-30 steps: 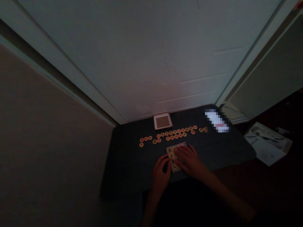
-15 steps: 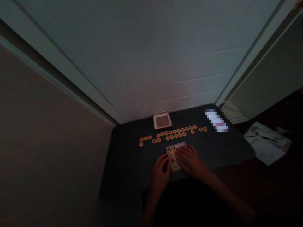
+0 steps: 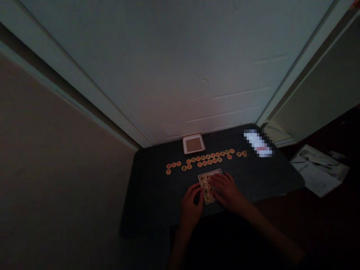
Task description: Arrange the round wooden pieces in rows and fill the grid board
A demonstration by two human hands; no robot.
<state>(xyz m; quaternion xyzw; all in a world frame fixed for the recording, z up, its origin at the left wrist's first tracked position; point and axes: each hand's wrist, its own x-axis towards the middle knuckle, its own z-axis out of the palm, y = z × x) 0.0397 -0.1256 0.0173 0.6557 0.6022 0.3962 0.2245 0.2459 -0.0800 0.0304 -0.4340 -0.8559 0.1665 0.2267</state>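
A small shallow box (image 3: 218, 171) lies near the table's front edge, with several round Chinese chess pieces (image 3: 207, 198) set in it. Curled at the box's left side, my left hand (image 3: 190, 207) grips its edge between thumb and fingers. My right hand (image 3: 229, 192) reaches over from the right, its fingers stretched out across the pieces and covering the box's right part. Whether a piece is under those fingertips is hidden. Beyond the box, loose Chinese chess pieces (image 3: 208, 157) lie in two uneven rows, most with red marks, some dark.
The dark table (image 3: 149, 191) stands against a pale door (image 3: 157, 75) with raised hearts. A pale-rimmed box part (image 3: 184, 145) with a brown inside lies at the back. A bright pixelated object (image 3: 258, 143) lies at the back right. Papers (image 3: 319, 183) are beyond the right edge.
The whole view has shifted very slightly. Both hands keep their places at the box, and the loose pieces lie as before.
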